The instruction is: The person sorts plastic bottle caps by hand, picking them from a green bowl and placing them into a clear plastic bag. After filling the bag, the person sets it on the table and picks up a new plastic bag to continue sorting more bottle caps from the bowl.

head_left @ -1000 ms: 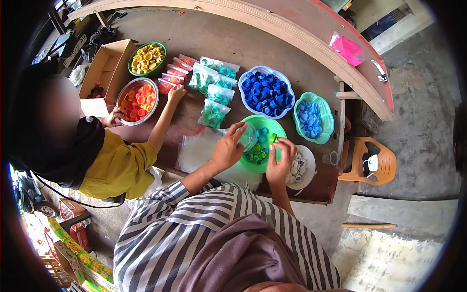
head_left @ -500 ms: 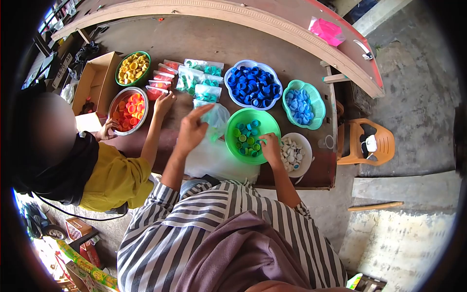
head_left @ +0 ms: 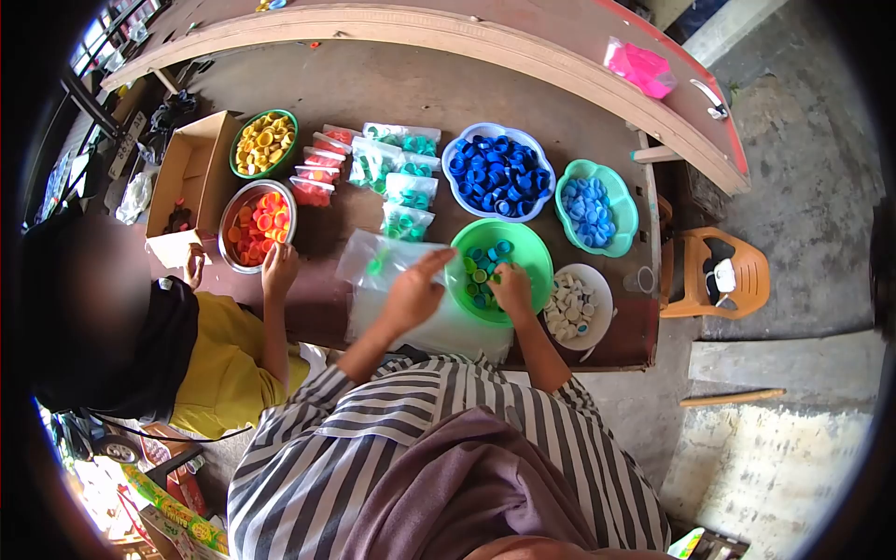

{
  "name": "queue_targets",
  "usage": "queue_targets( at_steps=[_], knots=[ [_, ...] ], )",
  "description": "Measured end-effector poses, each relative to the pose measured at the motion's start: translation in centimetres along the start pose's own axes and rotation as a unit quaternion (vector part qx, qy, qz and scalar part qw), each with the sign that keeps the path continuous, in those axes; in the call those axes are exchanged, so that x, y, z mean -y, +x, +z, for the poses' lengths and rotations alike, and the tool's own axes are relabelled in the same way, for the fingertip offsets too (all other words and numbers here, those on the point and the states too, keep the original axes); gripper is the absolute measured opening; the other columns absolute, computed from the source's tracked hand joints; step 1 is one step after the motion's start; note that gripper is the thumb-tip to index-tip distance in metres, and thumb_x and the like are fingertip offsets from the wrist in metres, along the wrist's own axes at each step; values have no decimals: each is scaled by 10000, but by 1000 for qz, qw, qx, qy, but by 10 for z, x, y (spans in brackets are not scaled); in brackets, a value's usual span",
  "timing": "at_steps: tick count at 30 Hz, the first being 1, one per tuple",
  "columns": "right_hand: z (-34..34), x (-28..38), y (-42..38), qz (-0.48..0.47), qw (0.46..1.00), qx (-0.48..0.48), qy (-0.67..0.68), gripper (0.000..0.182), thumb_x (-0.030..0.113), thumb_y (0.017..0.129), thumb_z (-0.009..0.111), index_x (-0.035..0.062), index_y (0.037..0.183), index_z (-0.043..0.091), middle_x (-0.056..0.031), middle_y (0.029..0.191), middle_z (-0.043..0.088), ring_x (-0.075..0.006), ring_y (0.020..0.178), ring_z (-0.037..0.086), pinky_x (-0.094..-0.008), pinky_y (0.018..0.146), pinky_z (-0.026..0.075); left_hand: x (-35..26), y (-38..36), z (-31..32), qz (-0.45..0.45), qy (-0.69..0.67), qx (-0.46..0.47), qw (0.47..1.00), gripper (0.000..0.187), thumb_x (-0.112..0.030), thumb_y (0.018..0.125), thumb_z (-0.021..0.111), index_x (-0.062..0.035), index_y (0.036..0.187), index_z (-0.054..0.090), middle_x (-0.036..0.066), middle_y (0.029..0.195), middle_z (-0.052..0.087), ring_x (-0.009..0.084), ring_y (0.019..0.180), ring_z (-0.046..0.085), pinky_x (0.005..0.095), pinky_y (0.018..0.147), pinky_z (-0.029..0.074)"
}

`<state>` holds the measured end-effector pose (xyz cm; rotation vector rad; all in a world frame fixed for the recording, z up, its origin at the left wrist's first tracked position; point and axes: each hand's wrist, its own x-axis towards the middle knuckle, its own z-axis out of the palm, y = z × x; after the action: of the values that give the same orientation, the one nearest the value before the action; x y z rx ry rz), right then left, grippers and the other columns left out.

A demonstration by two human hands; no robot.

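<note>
My left hand is closed on the edge of a clear plastic bag, which lies flat with a bit of green inside. Beside it, my right hand reaches into a bright green bowl of green and teal bottle caps. Its fingers are bent together among the caps; a green one shows at the fingertips, though the hand partly hides the grip. Under my left forearm and the bowl lies a stack of clear plastic sheets or bags.
Filled bags of teal caps and red caps lie behind. Around stand basins of dark blue, light blue and white caps. A co-worker's hands are by the metal bowl of orange caps.
My left hand has come down and right toward the green bowl, and the bag now lies flatter. My right hand has moved further into the caps. The co-worker's hand has left the red bags.
</note>
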<state>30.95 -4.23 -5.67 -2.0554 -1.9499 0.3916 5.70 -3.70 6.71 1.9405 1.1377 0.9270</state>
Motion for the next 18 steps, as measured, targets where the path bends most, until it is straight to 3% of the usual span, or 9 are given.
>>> queue_targets(
  at_steps=[1,3,4,9,11,12,13,15,18],
  knots=[
    [-4,-3,1,-7,1000,4,2,401,155,699,801,57,1048,628,-130,1002,616,-317,926,604,-427,794,495,3,-3,15,-34,-11,28,999,595,42,717,525,-78,1299,555,125,1302,575,345,1065,611,415,892,511],
    [-17,-2,-5,-40,986,-73,147,374,127,727,774,54,1051,604,-127,983,606,-326,885,598,-413,795,490,7,-9,36,-42,-9,38,998,629,43,707,521,-72,1325,522,161,1306,561,351,1088,599,417,908,500],
    [-31,9,-8,-5,973,-65,222,357,95,760,757,50,1078,600,-108,982,607,-272,885,607,-374,789,498,8,-10,44,-35,-6,24,999,601,23,718,527,-81,1309,548,113,1314,565,340,1053,618,420,872,522],
    [-88,72,-42,26,914,-125,386,305,88,832,723,41,1099,584,-95,1054,603,-194,1018,594,-323,837,483,7,-6,49,-2,-14,11,1000,600,34,715,519,-60,1307,541,121,1315,560,347,1058,614,420,868,521],
    [-85,99,-52,-16,845,-255,470,310,79,835,715,43,1112,579,-110,1118,593,-196,1080,572,-319,867,472,4,-2,40,-8,-30,1,1000,598,37,718,511,-56,1307,538,126,1313,561,355,1055,615,423,866,520],
    [-91,110,-54,-36,880,-221,419,291,73,830,716,38,1090,591,-127,1165,581,-227,1112,555,-333,907,454,4,-1,37,-7,-35,-5,999,594,47,719,500,-55,1303,543,130,1307,566,360,1057,614,423,868,518],
    [-91,110,-51,-34,880,-223,418,291,73,830,716,38,1090,591,-127,1165,581,-227,1112,555,-333,907,454,4,0,34,-5,-37,-2,999,594,47,719,500,-55,1303,543,130,1307,566,360,1057,614,423,868,518],
    [-92,110,-39,-134,949,-150,242,265,81,820,725,28,1049,604,-139,1151,587,-266,1086,564,-356,924,448,1,1,27,-8,-53,-11,999,587,55,719,491,-53,1293,554,138,1302,571,362,1060,613,420,875,514],
    [-79,82,-19,17,917,-170,361,189,84,841,693,41,1012,626,-118,1028,617,-286,1035,573,-388,913,442,-8,4,8,-30,-54,-4,998,575,61,718,485,-42,1278,564,143,1294,580,365,1061,613,409,883,510]
  ],
)
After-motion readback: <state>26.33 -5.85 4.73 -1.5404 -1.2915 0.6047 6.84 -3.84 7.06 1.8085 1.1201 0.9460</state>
